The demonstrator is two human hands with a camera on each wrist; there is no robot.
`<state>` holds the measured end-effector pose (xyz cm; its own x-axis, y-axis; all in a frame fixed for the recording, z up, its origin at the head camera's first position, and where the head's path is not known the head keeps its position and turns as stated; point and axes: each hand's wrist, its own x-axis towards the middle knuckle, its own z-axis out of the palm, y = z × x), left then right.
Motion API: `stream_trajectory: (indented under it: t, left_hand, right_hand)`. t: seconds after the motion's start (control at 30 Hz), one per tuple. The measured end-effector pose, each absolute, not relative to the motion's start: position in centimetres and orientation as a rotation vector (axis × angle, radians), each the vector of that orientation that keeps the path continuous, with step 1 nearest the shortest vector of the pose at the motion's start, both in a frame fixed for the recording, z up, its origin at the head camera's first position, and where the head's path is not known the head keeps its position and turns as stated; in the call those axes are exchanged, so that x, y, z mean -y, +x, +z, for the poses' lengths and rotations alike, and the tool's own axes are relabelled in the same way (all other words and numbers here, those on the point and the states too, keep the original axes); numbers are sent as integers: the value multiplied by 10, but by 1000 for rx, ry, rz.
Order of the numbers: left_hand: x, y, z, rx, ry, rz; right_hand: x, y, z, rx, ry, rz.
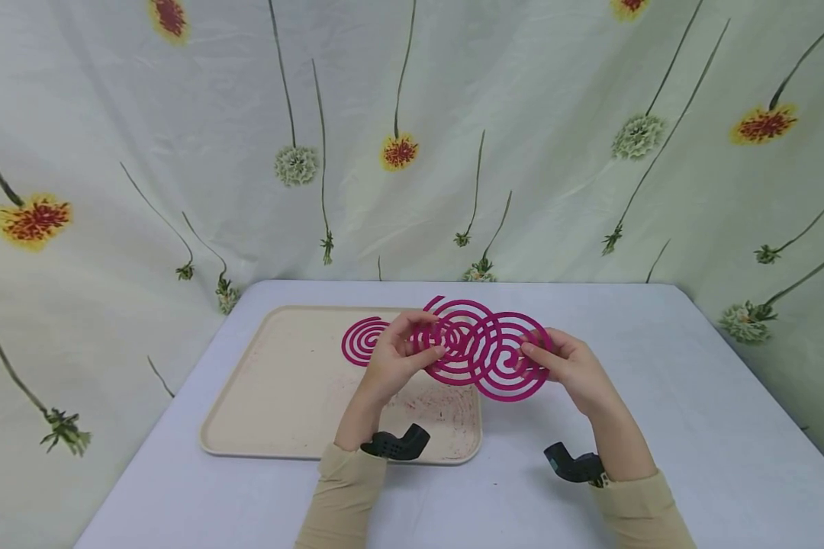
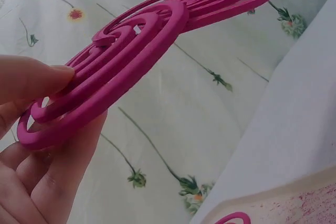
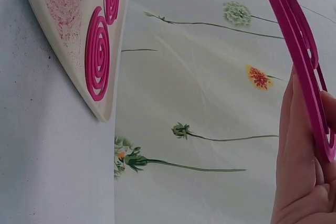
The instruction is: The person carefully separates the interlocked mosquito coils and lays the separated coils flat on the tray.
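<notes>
Backdrop is a pale cloth printed with long-stemmed flowers. The desk has a plain white cover, evenly lit.

Both forearms, in beige sleeves with a black camera strapped at each wrist, reach forward side by side and are raised above the bench. The left hand has its thumb on top and fingers curled beneath, pinching. The right hand mirrors it, thumb and fingertips closed in a pinch, palm turned inward.
</notes>
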<state>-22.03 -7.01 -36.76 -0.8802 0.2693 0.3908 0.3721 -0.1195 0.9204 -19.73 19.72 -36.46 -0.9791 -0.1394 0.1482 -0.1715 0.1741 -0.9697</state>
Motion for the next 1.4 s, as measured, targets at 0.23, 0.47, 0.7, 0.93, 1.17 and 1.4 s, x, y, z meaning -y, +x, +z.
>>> stream_trajectory:
  t: [0.23,0.47,0.7,0.93,1.17,1.4]
  left_hand:
    - [70,-220,-366,2054,-725,-2217]
    - [69,-219,-366,2097,-715,-2247]
    - [67,-220,-367,2095,-682,-2287]
    - [68,-219,-366,2110,-674,-2251]
    - [68,-219,-366,2122,-632,-2237]
    - [67,-218,-366,2054,-637,-2256]
  right_hand:
    - [-195,-196,-363,2337,254,1998]
    - [-191,-194,-360,2260,130,2061]
    - [-187,-192,-358,2212,140,2141]
    - [-197,-192,-360,2462,339,2024]
    - [-200,-193,-359,2532,353,1946]
    - [-191,-194,-361,2386,185,1986]
